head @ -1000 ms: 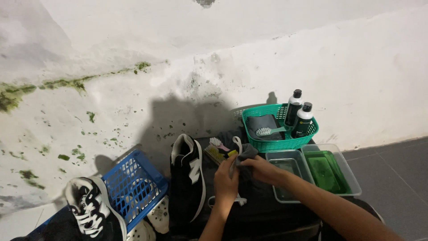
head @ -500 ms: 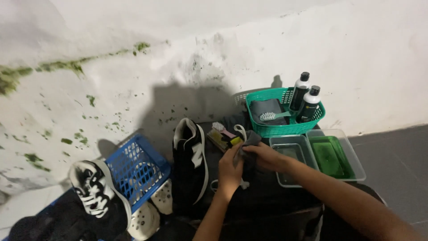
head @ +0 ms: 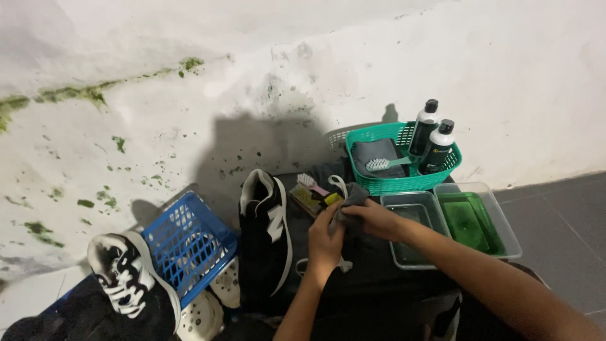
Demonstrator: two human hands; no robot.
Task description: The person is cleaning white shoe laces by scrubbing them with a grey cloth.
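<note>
I see both hands, left hand and right hand, pinching the grey cloth; clear water tub just right, elbow could tip it.

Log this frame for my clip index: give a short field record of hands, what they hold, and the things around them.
left hand: on grey cloth
right hand: gripping the same cloth
shoe: black and white, left of the hands
brushes: behind the hands
green basket: holds two bottles, a brush, grey cloth
tubs: two, clear; right one has a green liner
blue basket: tilted, far left
second shoe: beside blue basket
</note>
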